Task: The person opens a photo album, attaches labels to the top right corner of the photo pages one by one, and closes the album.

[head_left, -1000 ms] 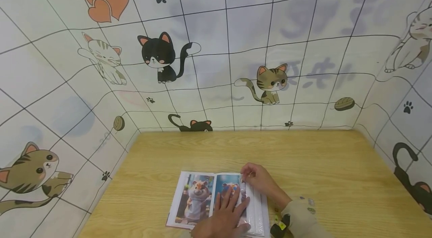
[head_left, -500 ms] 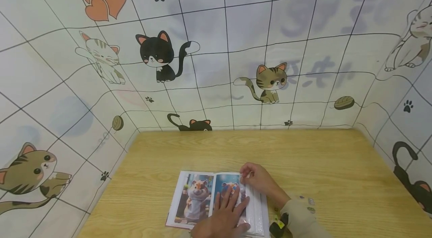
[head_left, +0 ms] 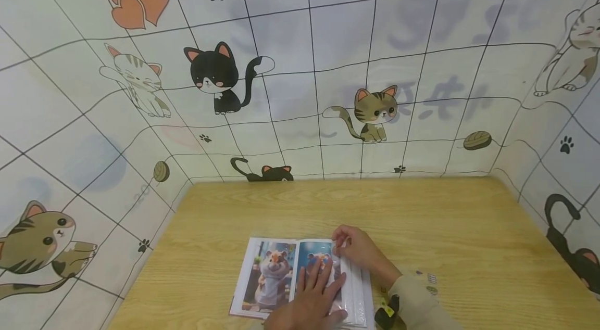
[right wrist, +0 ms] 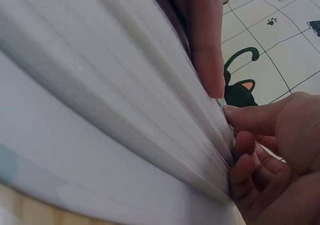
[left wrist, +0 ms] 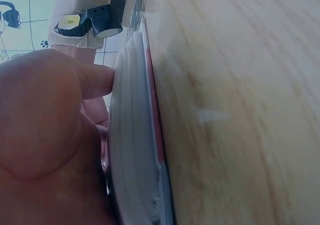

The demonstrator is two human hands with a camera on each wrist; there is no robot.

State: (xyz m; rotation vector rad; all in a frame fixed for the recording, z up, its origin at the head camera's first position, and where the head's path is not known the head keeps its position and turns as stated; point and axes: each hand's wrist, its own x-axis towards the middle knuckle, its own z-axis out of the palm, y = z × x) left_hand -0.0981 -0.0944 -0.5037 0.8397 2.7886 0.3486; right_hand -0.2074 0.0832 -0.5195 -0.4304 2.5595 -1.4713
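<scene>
A photo album (head_left: 240, 288) lies spread on the table. Its left page shows a hamster picture (head_left: 269, 273) and its right page a second hamster picture (head_left: 309, 252) on blue, partly covered. My left hand (head_left: 309, 296) rests flat on the right page, fingers spread over that picture. At the page's upper right corner, my right hand (head_left: 360, 251) pinches the page edge between thumb and curled fingers. The right wrist view shows this grip (right wrist: 280, 150) against the stacked pages (right wrist: 130, 85); exactly how many sheets it takes is hidden. Thick page edges (left wrist: 131, 135) show beside my left palm (left wrist: 40, 115).
The wooden table (head_left: 422, 210) extends around the album. Cloth walls (head_left: 300, 59) printed with cats enclose it at the back and both sides. A dark wrist camera (head_left: 387, 312) sits at the right sleeve (head_left: 414, 301).
Both hands stay in nearly the same place on the album. The head view has shifted slightly.
</scene>
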